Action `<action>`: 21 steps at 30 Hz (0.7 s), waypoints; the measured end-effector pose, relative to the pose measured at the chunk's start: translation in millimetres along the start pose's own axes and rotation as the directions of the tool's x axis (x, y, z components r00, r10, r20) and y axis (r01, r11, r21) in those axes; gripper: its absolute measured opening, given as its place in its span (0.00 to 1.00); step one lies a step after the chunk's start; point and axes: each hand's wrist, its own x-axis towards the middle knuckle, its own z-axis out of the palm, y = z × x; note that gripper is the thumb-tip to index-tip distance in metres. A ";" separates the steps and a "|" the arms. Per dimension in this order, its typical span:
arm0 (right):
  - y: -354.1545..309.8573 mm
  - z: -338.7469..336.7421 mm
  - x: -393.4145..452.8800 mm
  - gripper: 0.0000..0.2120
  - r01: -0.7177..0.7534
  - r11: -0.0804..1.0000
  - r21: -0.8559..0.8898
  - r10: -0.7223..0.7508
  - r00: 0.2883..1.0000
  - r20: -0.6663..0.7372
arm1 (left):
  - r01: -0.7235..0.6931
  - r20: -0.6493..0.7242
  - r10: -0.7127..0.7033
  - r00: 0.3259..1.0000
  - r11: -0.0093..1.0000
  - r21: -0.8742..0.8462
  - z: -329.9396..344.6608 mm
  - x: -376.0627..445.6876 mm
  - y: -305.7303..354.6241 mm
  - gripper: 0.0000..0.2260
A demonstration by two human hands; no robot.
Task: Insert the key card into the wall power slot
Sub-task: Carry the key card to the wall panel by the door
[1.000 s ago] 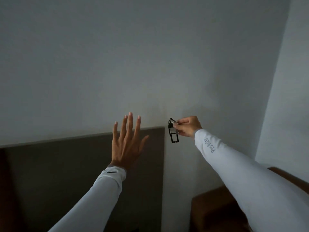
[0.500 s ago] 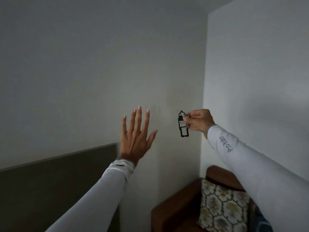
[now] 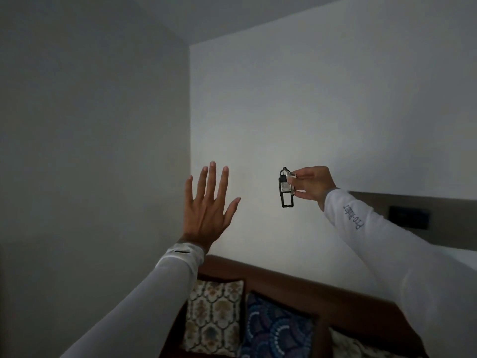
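My right hand [image 3: 311,186] pinches the key card [image 3: 286,188], a small black tag on a key ring that hangs straight down in front of the white wall. My left hand [image 3: 207,206] is raised at centre with palm toward the wall, fingers spread and holding nothing. A dark rectangular wall plate [image 3: 409,217] sits on a grey panel at the right, beyond my right forearm; whether it is the power slot I cannot tell. The room is dim.
A wall corner [image 3: 189,151] runs vertically between the grey left wall and the white right wall. Below stands a brown wooden sofa back [image 3: 296,282] with a beige patterned cushion [image 3: 214,311] and a blue patterned cushion [image 3: 278,329].
The view has swung right: the wall corner slid left across the frame, the sofa and cushions came further into view, and the dark plate appeared at right. Both hands keep their pose.
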 end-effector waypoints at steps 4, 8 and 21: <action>14.4 -96.2 -3.0 0.09 -0.001 0.999 -0.032 -0.001 0.998 -0.060 | -0.042 0.011 0.043 0.999 0.995 -0.091 9.1 13.0 94.3 0.33; 33.7 -179.6 -5.2 0.11 -0.001 0.998 -0.069 -0.011 0.986 -0.169 | -0.101 0.037 0.109 0.993 0.980 -0.168 20.3 24.4 176.6 0.34; 86.5 -389.6 16.0 0.12 -0.087 0.985 -0.148 0.022 0.919 -0.394 | -0.192 0.054 0.225 0.973 0.916 -0.353 105.7 76.7 383.0 0.36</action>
